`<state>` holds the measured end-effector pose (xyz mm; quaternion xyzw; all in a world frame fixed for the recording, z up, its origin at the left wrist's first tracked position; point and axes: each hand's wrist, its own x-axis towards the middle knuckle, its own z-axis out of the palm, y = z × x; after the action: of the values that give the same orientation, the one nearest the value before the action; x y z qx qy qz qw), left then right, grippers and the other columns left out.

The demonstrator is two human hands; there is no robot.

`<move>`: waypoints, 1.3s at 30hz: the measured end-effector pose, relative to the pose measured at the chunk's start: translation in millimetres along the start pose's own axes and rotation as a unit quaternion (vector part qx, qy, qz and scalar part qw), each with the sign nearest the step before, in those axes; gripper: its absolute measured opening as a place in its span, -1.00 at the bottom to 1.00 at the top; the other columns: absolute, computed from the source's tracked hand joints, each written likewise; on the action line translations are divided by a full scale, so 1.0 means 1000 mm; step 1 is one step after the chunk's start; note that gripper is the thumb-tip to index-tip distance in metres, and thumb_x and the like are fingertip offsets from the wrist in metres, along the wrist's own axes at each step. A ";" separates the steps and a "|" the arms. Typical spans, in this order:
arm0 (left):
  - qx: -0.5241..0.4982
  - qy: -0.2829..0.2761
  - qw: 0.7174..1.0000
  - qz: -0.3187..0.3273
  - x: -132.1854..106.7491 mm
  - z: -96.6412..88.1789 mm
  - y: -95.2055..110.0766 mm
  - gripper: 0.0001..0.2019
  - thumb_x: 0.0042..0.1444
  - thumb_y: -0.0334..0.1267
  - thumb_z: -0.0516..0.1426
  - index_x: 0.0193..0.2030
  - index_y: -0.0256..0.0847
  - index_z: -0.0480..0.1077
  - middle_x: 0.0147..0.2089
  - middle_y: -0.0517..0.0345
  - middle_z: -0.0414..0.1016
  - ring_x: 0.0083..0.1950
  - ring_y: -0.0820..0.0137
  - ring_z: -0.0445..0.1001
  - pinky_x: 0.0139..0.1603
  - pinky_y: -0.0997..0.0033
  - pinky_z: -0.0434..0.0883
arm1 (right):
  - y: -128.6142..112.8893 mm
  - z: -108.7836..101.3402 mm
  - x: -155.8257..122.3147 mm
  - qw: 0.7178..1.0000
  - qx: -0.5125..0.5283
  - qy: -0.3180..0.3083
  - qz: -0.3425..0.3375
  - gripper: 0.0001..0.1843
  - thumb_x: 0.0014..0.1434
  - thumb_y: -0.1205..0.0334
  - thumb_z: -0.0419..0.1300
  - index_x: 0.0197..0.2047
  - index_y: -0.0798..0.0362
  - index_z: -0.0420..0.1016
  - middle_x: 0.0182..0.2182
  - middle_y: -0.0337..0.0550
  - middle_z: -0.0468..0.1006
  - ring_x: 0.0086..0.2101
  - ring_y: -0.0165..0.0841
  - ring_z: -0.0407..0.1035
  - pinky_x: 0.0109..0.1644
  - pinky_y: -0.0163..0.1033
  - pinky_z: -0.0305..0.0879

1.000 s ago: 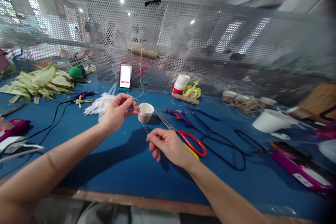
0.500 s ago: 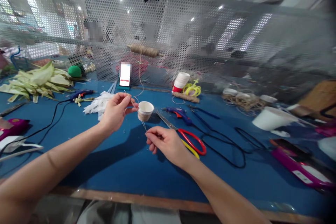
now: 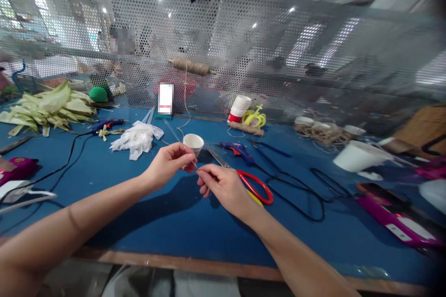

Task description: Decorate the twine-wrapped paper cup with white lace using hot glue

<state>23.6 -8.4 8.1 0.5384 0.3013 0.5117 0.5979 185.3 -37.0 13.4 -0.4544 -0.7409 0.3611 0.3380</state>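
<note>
My left hand (image 3: 171,163) is closed in a pinch on a thin pale strand (image 3: 194,164), and loose strand ends stick up behind its fingers. Just to the right, my right hand (image 3: 223,186) pinches the same strand, so only a short piece shows between the two hands. Directly behind the fingers stands a small white paper cup (image 3: 193,141); my left hand hides its lower part. A pair of scissors (image 3: 256,187) with red and yellow handles lies partly under my right hand, blades pointing away to the left.
Crumpled white lace (image 3: 137,139) lies left of the cup. A blue glue gun (image 3: 240,151) with a black cord is at the right, another glue gun (image 3: 106,124) at the left. A twine spool (image 3: 191,67) hangs on the perforated screen, above a propped phone (image 3: 165,98). Stacked cups (image 3: 240,107) stand behind.
My left hand has moved right and toward me, in front of the cup, and now nearly meets my right hand. The visible strand between them is shorter. My right hand has barely moved.
</note>
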 end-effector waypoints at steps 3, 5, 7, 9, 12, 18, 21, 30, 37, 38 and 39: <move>0.009 0.004 1.000 -0.005 -0.002 0.002 0.002 -0.86 -0.09 -0.30 0.19 -0.45 -0.30 0.31 -0.56 0.23 0.42 -0.52 0.54 0.40 -0.45 0.52 0.36 | -0.001 -0.001 -0.001 1.000 -0.015 0.003 -0.011 -0.76 0.16 0.15 0.02 -0.43 0.10 0.35 -0.55 -0.22 0.40 -0.60 -0.48 0.35 -0.54 -0.37 0.36; 0.015 0.009 1.000 -0.005 -0.002 0.004 0.003 -0.87 -0.10 -0.31 0.19 -0.43 -0.30 0.32 -0.55 0.23 0.41 -0.52 0.54 0.40 -0.45 0.52 0.35 | -0.001 -0.002 -0.002 1.000 -0.024 0.006 -0.017 -0.77 0.16 0.15 0.02 -0.42 0.10 0.35 -0.54 -0.21 0.41 -0.59 -0.48 0.36 -0.53 -0.36 0.37; 0.020 0.013 1.000 -0.003 -0.003 0.005 0.004 -0.87 -0.11 -0.33 0.20 -0.42 -0.30 0.32 -0.55 0.25 0.40 -0.53 0.56 0.38 -0.45 0.52 0.35 | -0.001 -0.002 -0.002 0.999 -0.030 0.006 -0.020 -0.77 0.16 0.15 0.02 -0.42 0.10 0.36 -0.54 -0.21 0.41 -0.59 -0.48 0.36 -0.53 -0.37 0.37; 0.023 0.018 1.000 -0.001 -0.004 0.006 0.003 -0.86 -0.13 -0.35 0.20 -0.42 -0.30 0.31 -0.54 0.27 0.38 -0.54 0.58 0.36 -0.45 0.52 0.34 | -0.001 -0.002 -0.003 0.999 -0.034 0.008 -0.027 -0.76 0.16 0.14 0.01 -0.43 0.10 0.35 -0.54 -0.21 0.41 -0.59 -0.48 0.36 -0.53 -0.38 0.37; 0.025 0.027 0.999 0.001 -0.004 0.008 0.001 -0.85 -0.15 -0.36 0.20 -0.42 -0.30 0.30 -0.54 0.27 0.38 -0.53 0.57 0.36 -0.44 0.52 0.33 | -0.002 -0.001 -0.003 0.998 -0.040 0.011 -0.036 -0.75 0.17 0.15 0.00 -0.44 0.10 0.34 -0.55 -0.21 0.41 -0.60 -0.49 0.35 -0.55 -0.38 0.36; 0.030 0.042 0.998 0.021 -0.006 0.010 -0.004 -0.84 -0.14 -0.35 0.20 -0.41 -0.29 0.29 -0.56 0.28 0.38 -0.51 0.55 0.39 -0.41 0.48 0.35 | -0.003 -0.001 -0.005 0.997 -0.059 0.032 -0.039 -0.77 0.16 0.17 0.01 -0.45 0.09 0.33 -0.57 -0.23 0.40 -0.61 -0.49 0.34 -0.57 -0.40 0.34; 0.030 0.055 0.998 0.030 -0.007 0.011 -0.004 -0.84 -0.15 -0.35 0.20 -0.42 -0.29 0.29 -0.55 0.28 0.39 -0.51 0.55 0.39 -0.40 0.48 0.35 | -0.002 -0.001 -0.003 0.999 -0.035 0.036 -0.018 -0.78 0.15 0.15 0.02 -0.43 0.10 0.34 -0.58 -0.24 0.38 -0.62 -0.49 0.34 -0.59 -0.40 0.32; 0.006 0.064 0.997 0.037 -0.005 0.009 -0.005 -0.84 -0.12 -0.33 0.19 -0.39 -0.29 0.29 -0.54 0.29 0.40 -0.50 0.55 0.40 -0.37 0.48 0.35 | 0.005 -0.005 0.003 0.998 0.060 -0.001 -0.025 -0.71 0.20 0.09 -0.07 -0.28 0.12 0.33 -0.52 -0.21 0.40 -0.58 -0.48 0.34 -0.55 -0.37 0.32; -0.005 0.066 0.997 0.028 -0.007 0.010 -0.006 -0.84 -0.12 -0.34 0.19 -0.39 -0.29 0.29 -0.53 0.28 0.41 -0.49 0.54 0.41 -0.36 0.48 0.36 | 0.007 -0.007 0.001 0.976 -0.168 0.048 -0.133 -0.86 0.19 0.27 0.00 -0.34 0.08 0.36 -0.51 -0.21 0.45 -0.54 -0.47 0.35 -0.41 -0.36 0.29; -0.007 0.066 0.997 0.028 -0.007 0.010 -0.006 -0.84 -0.12 -0.34 0.19 -0.39 -0.29 0.29 -0.54 0.28 0.41 -0.49 0.54 0.41 -0.36 0.48 0.36 | 0.006 -0.007 0.001 0.970 -0.187 0.054 -0.148 -0.87 0.18 0.29 0.01 -0.34 0.08 0.35 -0.51 -0.21 0.45 -0.53 -0.47 0.35 -0.40 -0.36 0.27; -0.009 0.066 0.997 0.027 -0.007 0.011 -0.006 -0.84 -0.12 -0.34 0.19 -0.39 -0.29 0.29 -0.54 0.28 0.41 -0.49 0.54 0.41 -0.36 0.48 0.36 | 0.005 -0.007 0.001 0.964 -0.203 0.060 -0.161 -0.87 0.18 0.30 0.01 -0.36 0.08 0.34 -0.52 -0.21 0.45 -0.53 -0.46 0.35 -0.39 -0.35 0.26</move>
<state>32.9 -18.1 3.6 0.5062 0.3207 0.5645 0.5677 193.1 -33.0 13.0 -0.4091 -0.8402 0.1161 0.3365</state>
